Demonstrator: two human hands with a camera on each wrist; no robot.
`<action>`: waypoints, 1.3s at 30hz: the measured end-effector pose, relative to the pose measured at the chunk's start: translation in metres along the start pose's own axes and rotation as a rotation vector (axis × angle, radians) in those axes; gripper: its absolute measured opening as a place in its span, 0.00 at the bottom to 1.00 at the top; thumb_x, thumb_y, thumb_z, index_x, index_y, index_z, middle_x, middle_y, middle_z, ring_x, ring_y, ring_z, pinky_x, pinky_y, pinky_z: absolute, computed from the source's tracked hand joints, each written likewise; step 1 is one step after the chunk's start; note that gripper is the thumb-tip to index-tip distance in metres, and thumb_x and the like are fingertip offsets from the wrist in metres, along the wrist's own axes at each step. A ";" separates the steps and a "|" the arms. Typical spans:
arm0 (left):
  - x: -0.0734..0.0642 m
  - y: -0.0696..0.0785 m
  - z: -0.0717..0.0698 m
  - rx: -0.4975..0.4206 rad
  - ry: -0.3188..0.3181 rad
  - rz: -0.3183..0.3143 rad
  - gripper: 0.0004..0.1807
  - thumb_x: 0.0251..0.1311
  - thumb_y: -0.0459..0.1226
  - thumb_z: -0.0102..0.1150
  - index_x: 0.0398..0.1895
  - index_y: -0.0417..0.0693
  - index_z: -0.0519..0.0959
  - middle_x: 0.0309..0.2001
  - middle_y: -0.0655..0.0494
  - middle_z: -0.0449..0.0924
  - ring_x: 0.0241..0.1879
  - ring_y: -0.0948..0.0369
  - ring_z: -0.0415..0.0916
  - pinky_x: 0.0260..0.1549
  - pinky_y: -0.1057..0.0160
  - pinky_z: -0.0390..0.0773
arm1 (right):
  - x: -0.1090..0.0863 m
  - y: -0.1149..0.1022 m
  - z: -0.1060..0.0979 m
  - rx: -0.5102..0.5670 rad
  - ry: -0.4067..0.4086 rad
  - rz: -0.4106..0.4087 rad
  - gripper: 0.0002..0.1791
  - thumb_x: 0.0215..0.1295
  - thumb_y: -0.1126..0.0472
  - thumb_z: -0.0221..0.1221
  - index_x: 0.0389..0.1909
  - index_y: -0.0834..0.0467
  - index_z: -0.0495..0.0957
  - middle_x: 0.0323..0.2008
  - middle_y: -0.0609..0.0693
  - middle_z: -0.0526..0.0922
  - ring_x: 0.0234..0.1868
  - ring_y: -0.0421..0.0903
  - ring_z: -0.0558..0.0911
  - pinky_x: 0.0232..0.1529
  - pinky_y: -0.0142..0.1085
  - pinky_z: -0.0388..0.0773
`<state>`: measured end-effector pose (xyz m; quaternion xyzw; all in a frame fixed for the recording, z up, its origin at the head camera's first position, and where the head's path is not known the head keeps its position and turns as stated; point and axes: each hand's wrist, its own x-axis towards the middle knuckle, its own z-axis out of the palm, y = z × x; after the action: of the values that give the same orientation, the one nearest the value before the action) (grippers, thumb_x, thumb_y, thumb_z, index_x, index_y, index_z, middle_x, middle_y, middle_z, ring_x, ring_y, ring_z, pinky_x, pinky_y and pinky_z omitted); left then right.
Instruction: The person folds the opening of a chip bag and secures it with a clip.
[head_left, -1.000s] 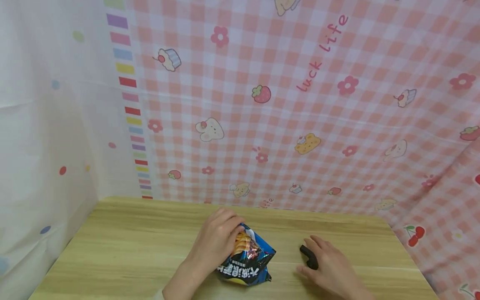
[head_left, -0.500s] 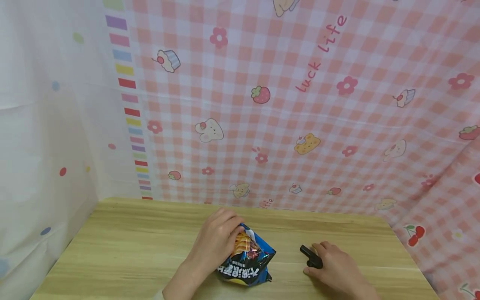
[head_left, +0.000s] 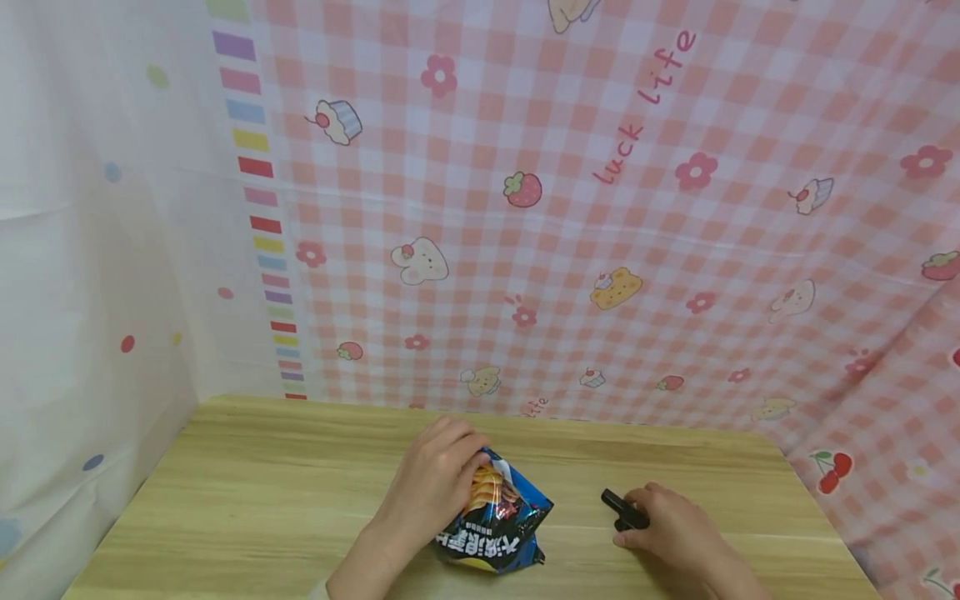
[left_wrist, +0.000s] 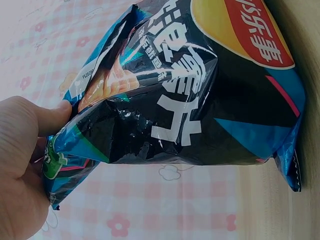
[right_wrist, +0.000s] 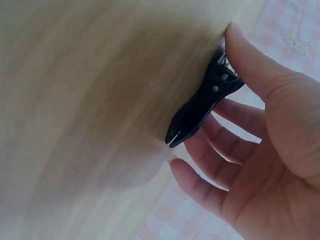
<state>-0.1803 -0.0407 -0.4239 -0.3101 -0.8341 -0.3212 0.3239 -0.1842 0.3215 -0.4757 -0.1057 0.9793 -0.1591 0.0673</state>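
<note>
A chip bag [head_left: 498, 517], black and blue with a picture of chips and white lettering, stands tilted on the wooden table. My left hand [head_left: 435, 467] grips its crimped end; in the left wrist view the thumb [left_wrist: 52, 117] presses on the bag's folded blue corner. To the right, close over the tabletop, is a black spring clip [right_wrist: 202, 102]. My right hand [head_left: 675, 525] pinches this clip by its handle end, with the thumb [right_wrist: 250, 60] on one side and fingers on the other. The clip's jaws are together and point away from the palm.
The light wooden table [head_left: 285, 483] runs back to a pink checked cloth [head_left: 465, 317] hung behind it. A white dotted cloth [head_left: 97, 292] hangs on the left, and another pink checked cloth [head_left: 900, 400] on the right.
My right hand has drawn slightly to the right and its fingers have closed in on the clip, which has turned a little. The left hand and chip bag stay put.
</note>
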 end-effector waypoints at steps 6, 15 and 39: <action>0.000 0.001 -0.002 0.006 -0.015 -0.018 0.09 0.55 0.27 0.77 0.38 0.45 0.88 0.36 0.60 0.84 0.39 0.64 0.79 0.43 0.65 0.83 | 0.004 0.003 -0.006 0.033 -0.020 -0.056 0.26 0.47 0.47 0.81 0.41 0.57 0.86 0.33 0.43 0.85 0.33 0.39 0.80 0.36 0.41 0.80; 0.000 0.001 -0.002 0.009 -0.010 -0.017 0.10 0.54 0.27 0.77 0.37 0.45 0.88 0.36 0.60 0.84 0.39 0.64 0.78 0.43 0.65 0.83 | 0.003 0.005 -0.010 0.030 -0.026 -0.104 0.14 0.62 0.55 0.73 0.43 0.60 0.87 0.34 0.43 0.86 0.29 0.37 0.76 0.30 0.34 0.75; -0.001 0.002 -0.001 0.013 -0.026 -0.038 0.09 0.55 0.27 0.77 0.38 0.43 0.88 0.36 0.59 0.84 0.39 0.64 0.78 0.43 0.64 0.83 | -0.010 -0.017 -0.008 0.238 0.219 -0.020 0.12 0.70 0.59 0.69 0.50 0.60 0.86 0.30 0.40 0.84 0.28 0.35 0.78 0.27 0.31 0.77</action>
<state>-0.1778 -0.0404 -0.4233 -0.2962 -0.8462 -0.3177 0.3087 -0.1725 0.3106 -0.4616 -0.0888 0.9538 -0.2855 -0.0291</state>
